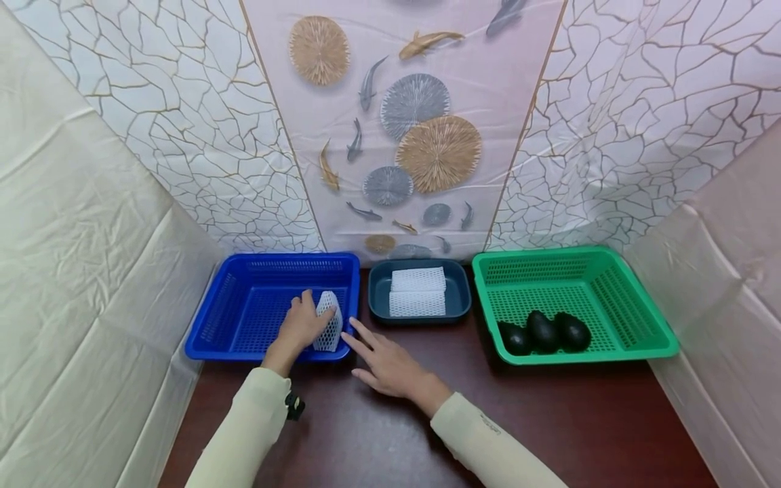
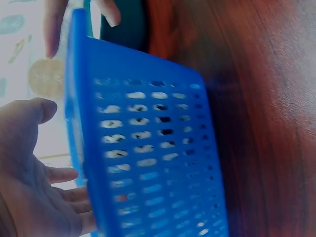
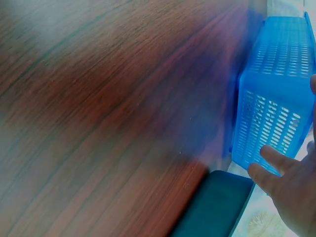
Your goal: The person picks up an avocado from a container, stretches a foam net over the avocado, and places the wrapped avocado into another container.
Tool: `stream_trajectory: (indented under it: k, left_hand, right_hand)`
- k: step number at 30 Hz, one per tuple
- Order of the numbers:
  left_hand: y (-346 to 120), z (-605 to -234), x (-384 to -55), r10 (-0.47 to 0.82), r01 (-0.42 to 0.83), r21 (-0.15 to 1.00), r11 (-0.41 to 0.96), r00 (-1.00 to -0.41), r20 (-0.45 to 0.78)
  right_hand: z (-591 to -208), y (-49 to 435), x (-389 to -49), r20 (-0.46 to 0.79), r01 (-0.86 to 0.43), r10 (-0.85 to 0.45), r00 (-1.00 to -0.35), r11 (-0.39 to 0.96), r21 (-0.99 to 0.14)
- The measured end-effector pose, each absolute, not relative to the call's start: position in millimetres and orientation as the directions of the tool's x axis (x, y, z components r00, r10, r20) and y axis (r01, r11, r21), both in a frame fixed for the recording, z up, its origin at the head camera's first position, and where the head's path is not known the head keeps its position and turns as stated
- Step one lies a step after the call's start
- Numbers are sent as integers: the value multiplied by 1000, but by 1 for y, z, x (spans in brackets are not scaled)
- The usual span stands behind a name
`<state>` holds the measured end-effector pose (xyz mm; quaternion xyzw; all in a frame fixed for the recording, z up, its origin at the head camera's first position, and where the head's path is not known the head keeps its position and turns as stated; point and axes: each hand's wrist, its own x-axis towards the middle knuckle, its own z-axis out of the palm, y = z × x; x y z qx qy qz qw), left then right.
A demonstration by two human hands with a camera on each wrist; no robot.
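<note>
A white foam net sleeve (image 1: 328, 322) stands at the right end of the blue basket (image 1: 204, 339). Whether anything fills it is hard to see. My left hand (image 1: 303, 321) reaches into that basket beside the sleeve, its thumb across the mesh. In the left wrist view, the left hand (image 2: 34, 173) has its thumb well apart from its fingers, and the basket wall hides some fingertips. My right hand (image 1: 390, 366) is just outside the basket's right front corner, fingers extended toward the rim and holding nothing.
A dark teal tray (image 1: 378, 306) between the baskets holds two flat white foam net sleeves (image 1: 417, 291). On the right, a green basket (image 1: 634, 344) contains three dark rounded fruits (image 1: 543, 332), possibly avocados. Fabric walls close in the back and sides of the brown table (image 1: 378, 447).
</note>
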<state>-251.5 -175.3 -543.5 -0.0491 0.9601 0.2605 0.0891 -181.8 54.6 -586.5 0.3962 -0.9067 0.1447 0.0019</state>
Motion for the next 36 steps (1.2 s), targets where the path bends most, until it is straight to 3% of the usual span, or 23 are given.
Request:
stream_trajectory:
  k: [20, 30, 36]
  left_hand:
    - [-148, -511, -214, 8, 39, 461, 887, -998, 70]
    - [-129, -508, -202, 144, 244, 392, 887, -953, 267]
    - [-118, -511, -197, 227, 321, 322, 891, -928, 297]
  right_hand:
    - [-567, 117, -169, 183, -653, -630, -755, 699, -291]
    - [-553, 158, -160, 275, -657, -599, -752, 714, -243]
    - [-547, 182, -157, 311, -638, -568, -762, 741, -209]
